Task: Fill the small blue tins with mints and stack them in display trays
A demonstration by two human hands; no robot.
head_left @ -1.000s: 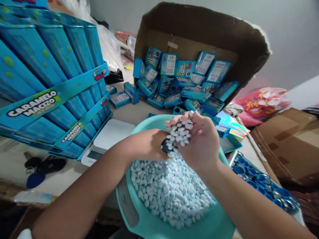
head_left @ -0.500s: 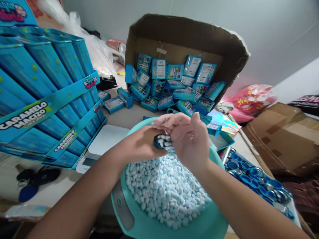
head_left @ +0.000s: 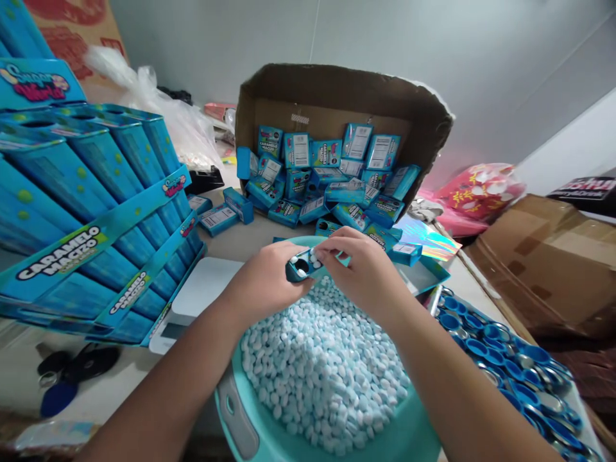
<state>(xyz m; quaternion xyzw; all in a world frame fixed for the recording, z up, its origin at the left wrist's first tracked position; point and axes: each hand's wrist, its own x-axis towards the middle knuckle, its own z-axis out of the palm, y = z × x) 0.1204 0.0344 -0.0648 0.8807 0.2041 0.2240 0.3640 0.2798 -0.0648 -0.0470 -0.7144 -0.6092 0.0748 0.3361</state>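
Note:
My left hand (head_left: pixel 269 279) is wrapped round a small blue candy box (head_left: pixel 302 264), held tilted over the basin. A dark round hole shows in its upper face, with a few white candies lying around the hole. The fingers of my right hand (head_left: pixel 363 266) are pinched together at the box's right end, touching white candies (head_left: pixel 314 258) there. Below both hands, a turquoise basin (head_left: pixel 240 385) holds a heap of pale blue and white candies (head_left: pixel 327 372).
Behind the basin, a cardboard carton (head_left: pixel 337 80) lies on its side with several blue candy boxes (head_left: pixel 327 154) in it. A blue display stand (head_left: pixel 96 218) and a white scale (head_left: pixel 205 285) stand left. Blue-rimmed caps (head_left: pixel 505 359) fill a tray at right.
My right hand has turned from a cupped, raised palm to a pinch at the box. Fewer candies lie on the box's top, and its hole shows now. The view has tilted upward.

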